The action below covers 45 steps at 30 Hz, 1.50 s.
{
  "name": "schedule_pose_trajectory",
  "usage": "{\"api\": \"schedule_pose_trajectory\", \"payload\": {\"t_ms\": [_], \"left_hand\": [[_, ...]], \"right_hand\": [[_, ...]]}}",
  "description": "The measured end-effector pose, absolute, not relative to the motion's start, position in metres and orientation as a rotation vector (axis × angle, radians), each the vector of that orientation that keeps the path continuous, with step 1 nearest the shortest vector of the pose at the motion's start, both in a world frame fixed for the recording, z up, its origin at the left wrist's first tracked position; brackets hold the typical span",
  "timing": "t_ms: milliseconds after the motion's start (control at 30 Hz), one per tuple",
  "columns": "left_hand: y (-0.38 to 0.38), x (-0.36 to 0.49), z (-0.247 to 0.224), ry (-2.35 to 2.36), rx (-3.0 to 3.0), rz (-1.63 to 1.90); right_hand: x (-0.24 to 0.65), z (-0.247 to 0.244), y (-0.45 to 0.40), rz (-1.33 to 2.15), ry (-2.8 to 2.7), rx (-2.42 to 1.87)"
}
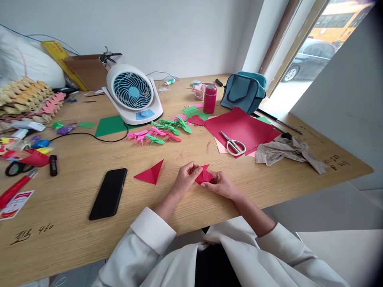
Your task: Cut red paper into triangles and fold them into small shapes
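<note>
Near the table's front edge, both my hands hold one small piece of folded red paper (204,176) with several creases showing. My left hand (188,175) pinches its upper left side between thumb and fingers. From the right, my right hand (222,184) grips the lower right edge, thumb in front and fingers partly hidden behind. A folded red paper triangle (150,172) lies flat on the wood to the left of my left hand. Beyond my hands are several pink, green and red folded paper figures (160,132) in a cluster.
White-handled scissors (234,144) rest on red paper sheets (242,129), beside a crumpled cloth (290,152). A black phone (109,194) lies at left. Behind stand a white fan (131,93), a red flask (210,99) and a blue bag (243,92). Tools and paper pieces crowd the left side.
</note>
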State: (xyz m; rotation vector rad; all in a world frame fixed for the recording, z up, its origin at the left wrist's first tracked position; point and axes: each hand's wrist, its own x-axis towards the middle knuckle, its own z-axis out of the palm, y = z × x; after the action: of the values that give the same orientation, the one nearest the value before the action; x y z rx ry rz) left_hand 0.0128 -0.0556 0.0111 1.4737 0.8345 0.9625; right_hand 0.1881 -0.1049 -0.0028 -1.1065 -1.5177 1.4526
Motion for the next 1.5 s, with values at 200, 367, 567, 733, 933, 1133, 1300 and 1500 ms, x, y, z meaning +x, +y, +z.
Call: {"api": "schedule_pose_trajectory", "payload": {"t_ms": [200,367,567,733,933,1133,1300,1500], "left_hand": [[-0.056,0.015,0.009,0.862,1.411,0.971],[-0.056,0.014,0.012,0.860,1.420,0.959],[-0.057,0.013,0.011,0.833,1.578,0.874],[-0.059,0.015,0.010,0.815,1.625,0.844],[-0.059,0.016,0.009,0.837,1.674,0.841],[-0.060,0.017,0.006,0.877,1.692,0.850],[-0.060,0.019,0.003,0.881,1.630,0.875],[-0.058,0.020,0.002,0.881,1.491,0.920]], "right_hand": [[0.185,0.005,-0.106,1.367,-1.610,-1.134],[0.186,0.010,-0.104,1.270,-1.543,-1.110],[0.187,0.012,-0.101,1.258,-1.283,-1.135],[0.185,0.009,-0.100,1.244,-1.281,-1.170],[0.185,0.008,-0.100,1.166,-1.334,-1.198],[0.185,0.005,-0.098,1.201,-1.252,-1.204],[0.185,0.004,-0.098,1.235,-1.196,-1.195],[0.183,0.007,-0.098,1.238,-1.183,-1.145]]}}
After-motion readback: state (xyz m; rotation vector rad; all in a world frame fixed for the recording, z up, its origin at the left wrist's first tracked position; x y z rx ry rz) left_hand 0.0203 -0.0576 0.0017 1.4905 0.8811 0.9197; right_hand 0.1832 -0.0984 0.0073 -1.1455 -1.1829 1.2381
